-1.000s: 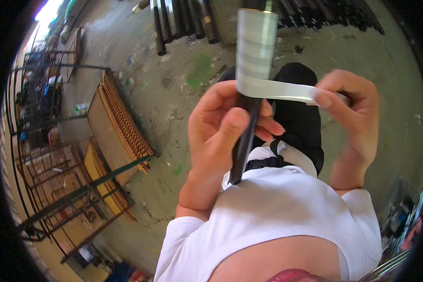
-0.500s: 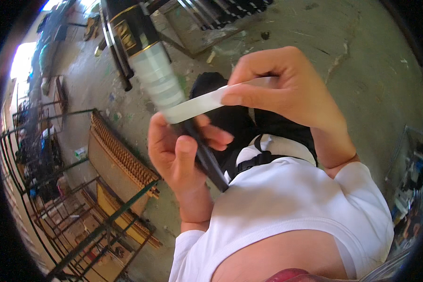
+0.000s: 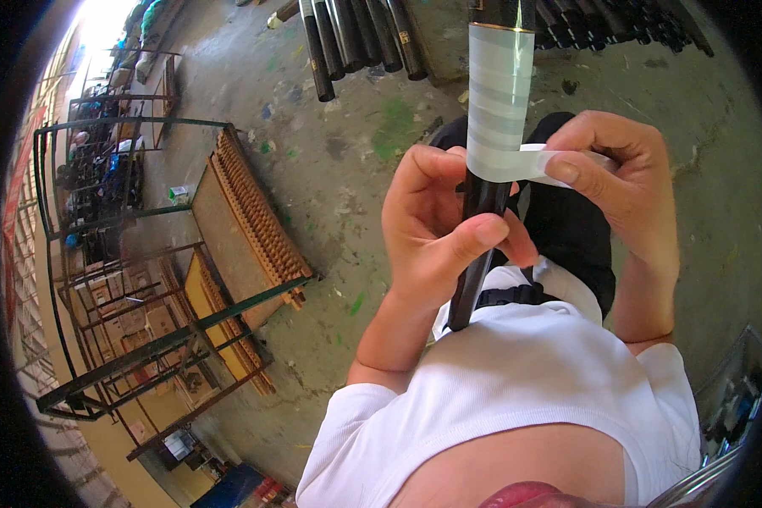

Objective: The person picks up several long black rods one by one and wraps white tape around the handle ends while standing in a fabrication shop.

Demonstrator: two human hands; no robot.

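Observation:
A black pole [image 3: 471, 292] runs nearly straight up the head view, its lower end against my white shirt. Around its upper part, overlapping turns of whitish, translucent tape [image 3: 499, 93] form a banded sleeve below a thin gold line. My left hand [image 3: 436, 224] is closed round the bare black part just under the wrapping, thumb across the front. From the lowest turn a short loose strip of tape [image 3: 532, 164] reaches right. My right hand [image 3: 622, 182] pinches that strip between thumb and forefinger; more of it shows behind the thumb.
Several black poles [image 3: 360, 38] lie at the top, with another bundle [image 3: 618, 25] to their right. On the left stands a dark metal frame rack [image 3: 161, 334] beside a board edged with a row of brown rounded pieces [image 3: 258, 220]. Below is a stained concrete floor [image 3: 330, 186].
The pole has swung from a slant to nearly upright in view, and my left hand has moved right with it. The tape between pole and right hand looks shorter. The view has turned.

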